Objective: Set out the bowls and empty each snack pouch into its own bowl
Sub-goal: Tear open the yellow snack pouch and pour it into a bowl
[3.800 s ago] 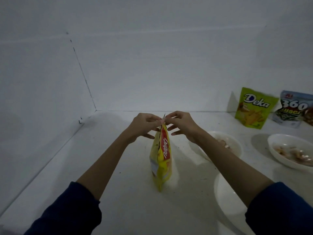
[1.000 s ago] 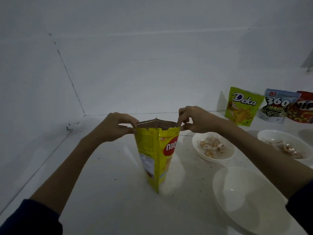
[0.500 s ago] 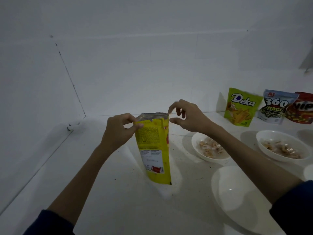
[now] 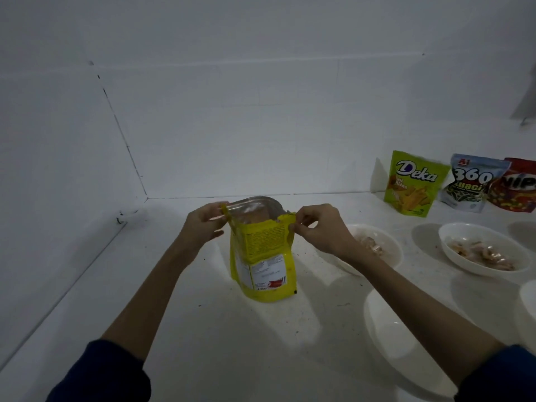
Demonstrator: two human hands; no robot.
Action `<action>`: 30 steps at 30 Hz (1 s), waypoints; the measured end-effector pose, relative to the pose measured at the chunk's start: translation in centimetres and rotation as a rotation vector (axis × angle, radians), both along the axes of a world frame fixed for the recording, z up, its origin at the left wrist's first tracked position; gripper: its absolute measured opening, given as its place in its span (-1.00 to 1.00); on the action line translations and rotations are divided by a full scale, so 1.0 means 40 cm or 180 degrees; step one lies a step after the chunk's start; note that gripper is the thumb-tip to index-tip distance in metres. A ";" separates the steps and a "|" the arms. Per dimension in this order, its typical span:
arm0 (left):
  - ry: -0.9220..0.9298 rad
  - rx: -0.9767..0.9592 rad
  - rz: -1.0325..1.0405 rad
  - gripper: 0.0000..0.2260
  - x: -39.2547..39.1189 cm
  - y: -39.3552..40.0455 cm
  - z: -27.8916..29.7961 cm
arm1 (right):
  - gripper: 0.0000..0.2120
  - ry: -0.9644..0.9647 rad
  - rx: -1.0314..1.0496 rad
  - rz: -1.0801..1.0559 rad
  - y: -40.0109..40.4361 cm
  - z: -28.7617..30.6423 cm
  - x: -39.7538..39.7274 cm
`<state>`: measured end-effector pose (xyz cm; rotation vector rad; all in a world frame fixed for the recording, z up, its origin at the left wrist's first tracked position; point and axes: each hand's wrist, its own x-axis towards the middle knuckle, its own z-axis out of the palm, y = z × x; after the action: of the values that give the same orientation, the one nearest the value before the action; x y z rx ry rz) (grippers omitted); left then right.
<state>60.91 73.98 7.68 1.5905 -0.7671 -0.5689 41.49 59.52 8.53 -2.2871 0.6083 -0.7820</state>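
The yellow pouch (image 4: 262, 253) stands upright mid-bench, torn open; it looks light, thin and crinkly, so take it by its side walls below the mouth. Your left hand (image 4: 203, 224) and right hand (image 4: 322, 227) each have a pinching grip on a top corner, and the empty bowl (image 4: 406, 340) waits near right.

Yellow snack pouch (image 4: 262, 256) stands upright on white counter, back label toward camera, top torn open, silver lining showing at mouth. Green Deka pouch (image 4: 413, 184), grey-blue 360 pouch (image 4: 470, 184) and red pouch (image 4: 516, 187) stand in row against back wall, far right. White bowl (image 4: 385, 250) right of yellow pouch holds pale snack pieces; second filled bowl (image 4: 487, 253) farther right. Empty white bowl (image 4: 406, 338) nearer camera, partly hidden by forearm. Another bowl (image 4: 529, 309) cut off at right edge.
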 end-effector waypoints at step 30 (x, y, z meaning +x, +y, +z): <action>-0.0764 0.0408 -0.0708 -0.83 -0.109 -0.027 -0.097 | -0.93 0.0881 -0.0897 0.0448 -0.021 0.171 0.051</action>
<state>56.56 72.90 3.81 1.7234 -1.1163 -0.6028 43.51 58.68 15.38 -2.6920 0.4741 -0.5132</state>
